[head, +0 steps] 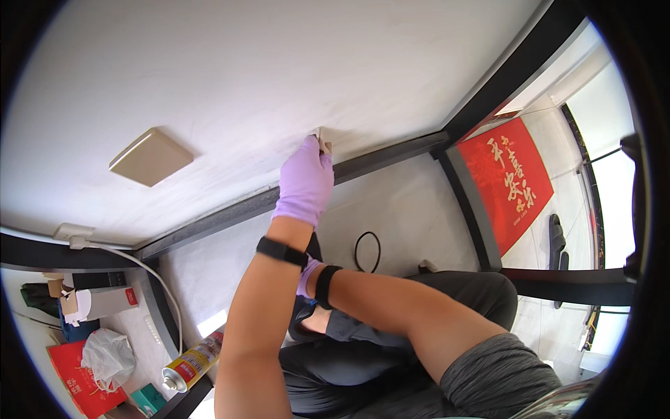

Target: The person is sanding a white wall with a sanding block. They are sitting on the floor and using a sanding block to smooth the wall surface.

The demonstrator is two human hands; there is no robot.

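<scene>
My left hand (308,178), in a lilac glove, presses a small piece of beige cloth or pad (325,146) against the white wall (293,68). The contact spot lies just above the dark grey skirting strip (390,157). Grey smudges mark the wall's lower part. My right hand (309,280) is gloved too, but only its cuff shows. The rest is hidden behind my left forearm, so what it holds cannot be seen. A beige square wall plate (152,157) sits to the left of my left hand.
A plug with a white cable (167,293) sits in a wall socket (73,231). Black frame bars (515,73) surround me. A spray can (193,362) is at lower left, near a plastic bag (108,359) and a white box (102,304). A black loop (368,251), red mat (505,183) and slippers (556,241) lie rightward.
</scene>
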